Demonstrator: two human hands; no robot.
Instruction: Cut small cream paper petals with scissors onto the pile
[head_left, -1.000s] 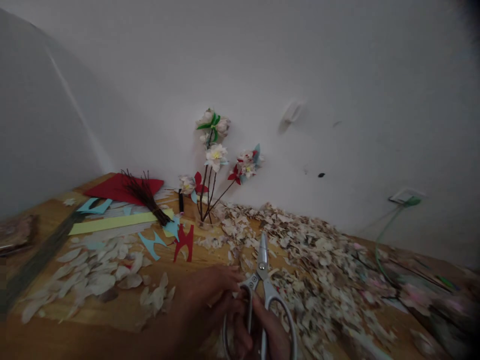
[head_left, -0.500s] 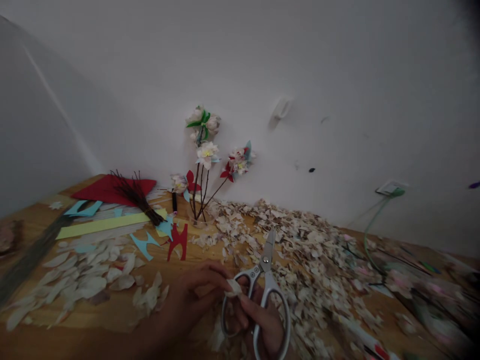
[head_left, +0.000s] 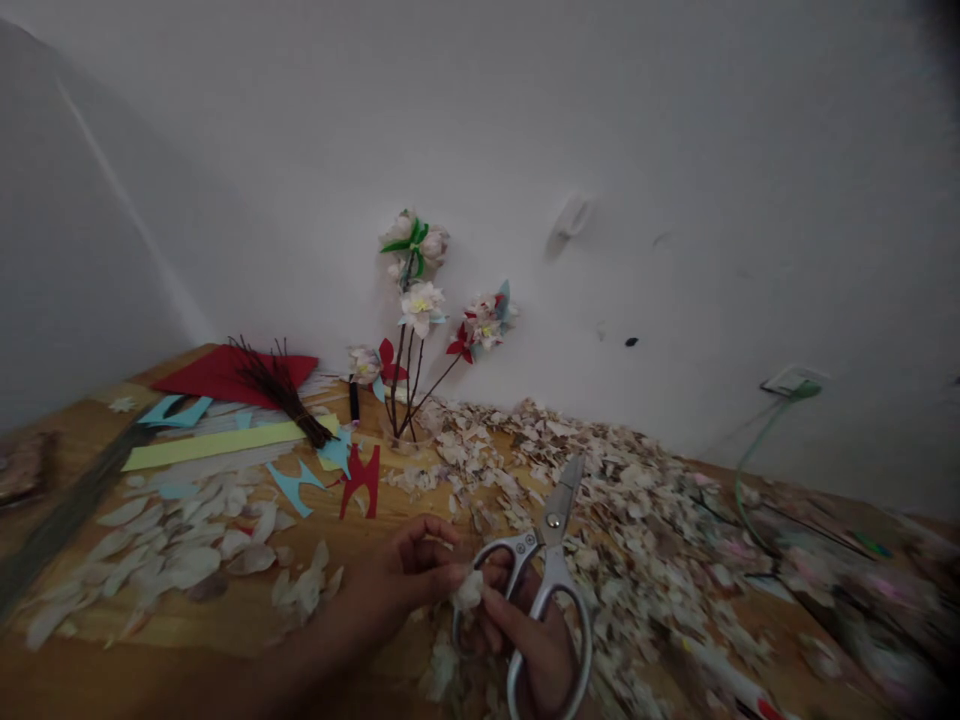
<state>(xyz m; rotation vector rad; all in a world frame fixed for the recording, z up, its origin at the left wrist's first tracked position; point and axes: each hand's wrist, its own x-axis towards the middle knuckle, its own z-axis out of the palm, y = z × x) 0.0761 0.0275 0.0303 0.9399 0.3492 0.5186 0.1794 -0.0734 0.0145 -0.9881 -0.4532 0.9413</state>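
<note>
Left hand (head_left: 422, 566) and right hand (head_left: 536, 632) pinch the petals (head_left: 470, 591) between their fingertips, scissors (head_left: 553, 523) looped around the right fingers, blades pointing away beyond them; this looks like working the petals by hand, and the next move seems to call for a light, even grip

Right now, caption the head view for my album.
Left hand and right hand meet at a small pale piece, scissors held in the right.

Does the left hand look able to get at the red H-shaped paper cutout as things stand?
Probably yes: the red H-shaped paper cutout lies just beyond the left hand, nothing visible between, though that hand seems busy with a small white petal.
</note>
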